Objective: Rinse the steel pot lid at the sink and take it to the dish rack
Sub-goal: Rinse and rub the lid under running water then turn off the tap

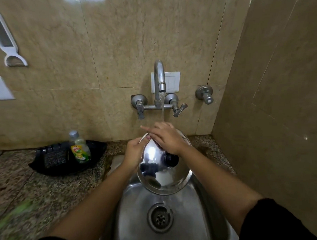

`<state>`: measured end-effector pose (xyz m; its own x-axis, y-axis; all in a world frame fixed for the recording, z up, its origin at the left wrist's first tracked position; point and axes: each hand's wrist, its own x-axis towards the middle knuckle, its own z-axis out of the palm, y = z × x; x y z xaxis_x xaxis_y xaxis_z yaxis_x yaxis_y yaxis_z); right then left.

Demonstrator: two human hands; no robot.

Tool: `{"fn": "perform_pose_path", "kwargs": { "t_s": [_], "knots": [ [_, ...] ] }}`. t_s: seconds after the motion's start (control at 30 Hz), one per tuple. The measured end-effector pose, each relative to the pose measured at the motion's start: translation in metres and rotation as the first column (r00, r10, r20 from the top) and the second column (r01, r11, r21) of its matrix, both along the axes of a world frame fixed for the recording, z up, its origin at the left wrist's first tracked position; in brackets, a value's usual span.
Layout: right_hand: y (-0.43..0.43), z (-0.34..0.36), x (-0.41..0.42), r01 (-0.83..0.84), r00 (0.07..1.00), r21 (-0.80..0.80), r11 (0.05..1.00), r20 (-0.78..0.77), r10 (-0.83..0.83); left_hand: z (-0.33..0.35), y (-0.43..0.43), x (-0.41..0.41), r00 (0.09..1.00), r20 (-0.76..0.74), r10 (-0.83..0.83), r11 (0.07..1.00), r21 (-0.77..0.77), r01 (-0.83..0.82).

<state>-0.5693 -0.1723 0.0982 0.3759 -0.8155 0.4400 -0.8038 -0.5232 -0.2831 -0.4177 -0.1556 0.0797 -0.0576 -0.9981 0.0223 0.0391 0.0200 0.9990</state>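
Note:
The shiny steel pot lid [163,175] with a black knob [170,159] hangs tilted over the steel sink [138,212]. My left hand [135,153] grips its left rim, thumb on the top edge. My right hand [168,136] lies flat on the lid's upper part, fingers spread, just above the knob. Water runs from the wall tap [160,80] onto my right hand and the lid, and streams off the lid's lower edge toward the drain [160,217]. No dish rack is in view.
A black tray [50,162] on the speckled granite counter [34,191] holds a dish soap bottle [79,147]. A white peeler [7,42] hangs on the tiled wall at left. A side wall [280,106] closes in on the right.

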Motion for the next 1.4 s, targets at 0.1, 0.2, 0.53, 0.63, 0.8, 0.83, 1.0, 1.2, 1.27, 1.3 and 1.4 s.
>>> {"fn": "perform_pose_path", "kwargs": {
  "t_s": [0.1,0.2,0.53,0.63,0.8,0.83,1.0,1.2,1.27,1.3,1.4],
  "knots": [
    [-0.006,-0.007,-0.011,0.187,0.92,0.068,0.98,0.337,-0.199,-0.01,0.007,0.0,0.985,-0.139,0.102,0.994,0.061,-0.095],
    [-0.005,-0.018,-0.027,0.353,0.725,0.238,0.905,0.541,-0.426,-0.02,0.012,0.003,0.927,-0.303,0.219,0.97,0.17,-0.174],
    [-0.001,0.001,0.02,0.58,0.809,0.297,0.758,-0.103,-0.579,-0.021,0.012,-0.003,0.922,-0.267,0.281,0.953,0.188,-0.236],
    [0.032,-0.022,0.055,0.39,0.895,0.024,0.921,-0.243,-0.373,-0.016,0.011,-0.013,0.906,-0.301,0.298,0.95,0.188,-0.25],
    [0.078,-0.069,0.015,0.001,0.971,-0.044,0.999,-0.237,-0.011,-0.015,0.0,0.005,0.895,-0.254,0.366,0.918,0.254,-0.304],
    [0.081,-0.075,-0.002,0.014,0.966,-0.036,0.999,-0.257,-0.023,-0.015,-0.002,0.012,0.901,-0.21,0.381,0.912,0.245,-0.328],
    [0.073,-0.08,-0.036,-0.028,0.971,-0.065,0.998,-0.237,0.012,-0.014,-0.001,0.024,0.886,-0.201,0.418,0.895,0.262,-0.362],
    [0.038,-0.055,-0.037,0.241,0.963,0.137,0.961,0.089,-0.255,-0.01,0.002,0.032,0.901,-0.162,0.403,0.903,0.232,-0.362],
    [0.024,-0.036,-0.028,0.189,0.965,0.199,0.962,0.142,-0.219,-0.013,0.005,0.03,0.924,-0.101,0.37,0.917,0.202,-0.345],
    [0.017,-0.025,-0.021,0.162,0.967,0.233,0.959,0.153,-0.201,-0.014,0.007,0.028,0.931,-0.083,0.354,0.923,0.193,-0.334],
    [0.005,0.0,-0.001,0.15,0.989,0.297,0.943,-0.035,-0.147,-0.014,0.01,0.022,0.93,-0.121,0.346,0.927,0.2,-0.318]
  ]
}}
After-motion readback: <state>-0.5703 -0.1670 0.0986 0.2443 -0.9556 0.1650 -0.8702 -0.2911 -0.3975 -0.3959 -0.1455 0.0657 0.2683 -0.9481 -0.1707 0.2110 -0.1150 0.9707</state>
